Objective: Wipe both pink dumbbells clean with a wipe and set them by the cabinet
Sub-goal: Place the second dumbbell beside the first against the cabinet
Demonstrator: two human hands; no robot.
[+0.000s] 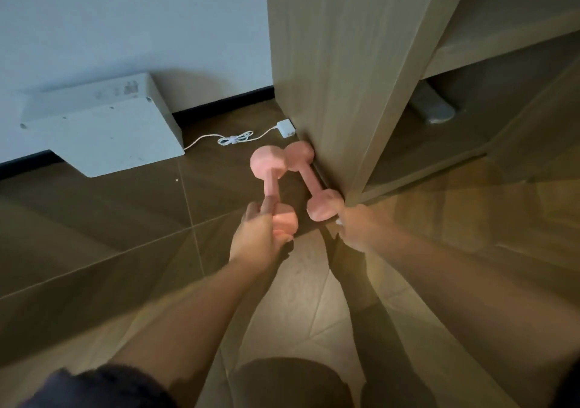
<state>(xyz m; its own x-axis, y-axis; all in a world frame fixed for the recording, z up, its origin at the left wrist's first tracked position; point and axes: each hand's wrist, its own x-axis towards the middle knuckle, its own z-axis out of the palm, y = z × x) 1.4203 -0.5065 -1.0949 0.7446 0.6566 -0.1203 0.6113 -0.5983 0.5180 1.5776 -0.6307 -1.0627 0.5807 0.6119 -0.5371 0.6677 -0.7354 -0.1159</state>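
Note:
Two pink dumbbells are at the foot of the wooden cabinet (339, 62). One dumbbell (309, 176) lies on the floor against the cabinet's side panel. The other dumbbell (270, 172) is just left of it, and my left hand (259, 235) grips its near end and handle. My right hand (356, 225) is at the near head of the dumbbell by the cabinet, fingers curled; a small bit of white shows at the fingers, and I cannot tell whether it holds anything.
A white flat box-like unit (103, 128) stands against the wall at the left. A white charger with coiled cable (284, 128) lies on the dark tiled floor behind the dumbbells. The cabinet has open shelves (470, 100) at the right. My knee (292, 382) shows at the bottom.

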